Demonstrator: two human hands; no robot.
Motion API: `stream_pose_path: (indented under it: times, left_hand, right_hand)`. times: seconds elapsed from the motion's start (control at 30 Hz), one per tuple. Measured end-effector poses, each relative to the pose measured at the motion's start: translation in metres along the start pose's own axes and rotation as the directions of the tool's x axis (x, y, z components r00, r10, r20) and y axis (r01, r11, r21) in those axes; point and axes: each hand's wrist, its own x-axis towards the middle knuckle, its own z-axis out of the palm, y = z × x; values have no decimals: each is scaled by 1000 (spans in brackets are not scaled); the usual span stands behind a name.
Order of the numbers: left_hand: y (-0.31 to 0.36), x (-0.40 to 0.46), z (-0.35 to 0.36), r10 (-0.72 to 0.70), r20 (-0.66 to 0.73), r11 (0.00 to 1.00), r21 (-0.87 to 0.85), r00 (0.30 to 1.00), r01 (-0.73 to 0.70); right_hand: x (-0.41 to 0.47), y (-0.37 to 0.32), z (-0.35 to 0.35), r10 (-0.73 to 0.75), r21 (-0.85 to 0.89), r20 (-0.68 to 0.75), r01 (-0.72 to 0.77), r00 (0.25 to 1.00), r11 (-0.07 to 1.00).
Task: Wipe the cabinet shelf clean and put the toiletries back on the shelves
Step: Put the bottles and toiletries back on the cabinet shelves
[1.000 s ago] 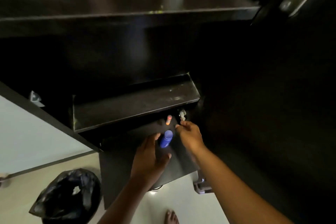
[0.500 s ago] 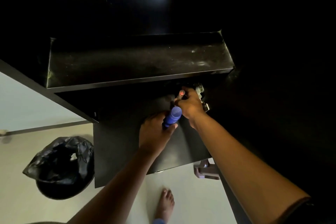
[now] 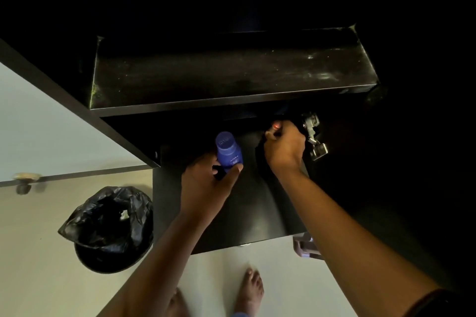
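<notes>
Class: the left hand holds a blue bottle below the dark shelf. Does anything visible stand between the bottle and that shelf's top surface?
Nothing visible does. The blue bottle in the left hand sits just below the shelf, whose top looks bare apart from pale smears. The right hand works off to the side, under the shelf.

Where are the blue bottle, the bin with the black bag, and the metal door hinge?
blue bottle point(image 3: 228, 152): head view, on its blue body above the left hand's thumb.
bin with the black bag point(image 3: 108, 224): head view, on the crumpled bag.
metal door hinge point(image 3: 313, 134): head view, on the shiny arm.
</notes>
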Motion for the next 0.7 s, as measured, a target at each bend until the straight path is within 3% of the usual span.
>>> stream_pose_path:
  times: [0.2, 0.4, 0.7]
  left_hand:
    - [-1, 0, -12, -36, -26, 995, -95, 999, 33]
    - [1, -9, -28, -56, 3, 992, -116, 998, 56]
    - [16, -25, -51, -59, 90, 995, -76, 994, 66]
  right_hand:
    - [-14, -19, 25, -234, -55, 215, 251, 948, 966]
    - [-13, -18, 31, -218, -48, 231, 235, 948, 971]
    - [-43, 0, -3, -235, 105, 250, 215, 939, 971]
